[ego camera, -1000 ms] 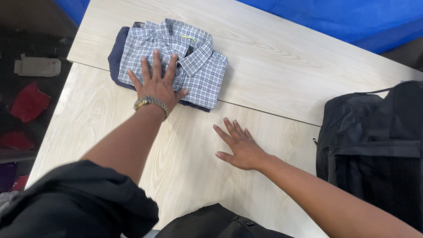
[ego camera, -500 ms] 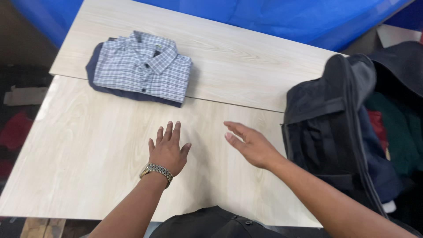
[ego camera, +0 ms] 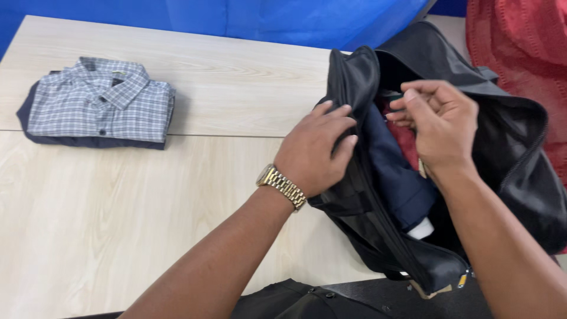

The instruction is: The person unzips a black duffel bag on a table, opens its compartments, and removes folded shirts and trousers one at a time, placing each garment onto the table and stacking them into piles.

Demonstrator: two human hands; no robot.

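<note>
An open black bag (ego camera: 520,177) lies at the right end of the pale wooden table (ego camera: 118,212). Inside it I see a navy garment (ego camera: 393,171), something red and a bit of white. My left hand (ego camera: 316,150), with a gold watch on the wrist, grips the bag's near-left flap and holds it back. My right hand (ego camera: 440,121) hovers over the opening with its fingers curled; whether it holds anything is unclear. A folded blue-and-white checked shirt (ego camera: 100,100) rests on a folded dark navy garment (ego camera: 29,127) at the table's far left.
Blue fabric (ego camera: 283,18) hangs along the table's far edge. Red cloth (ego camera: 520,47) lies beyond the bag at the upper right. A dark garment (ego camera: 319,301) sits at the near edge, below my arms. A seam runs across the tabletop.
Both hands moved right from the bare tabletop to the bag. My left hand took hold of the flap, my right went over the opening. The view shifted right.
</note>
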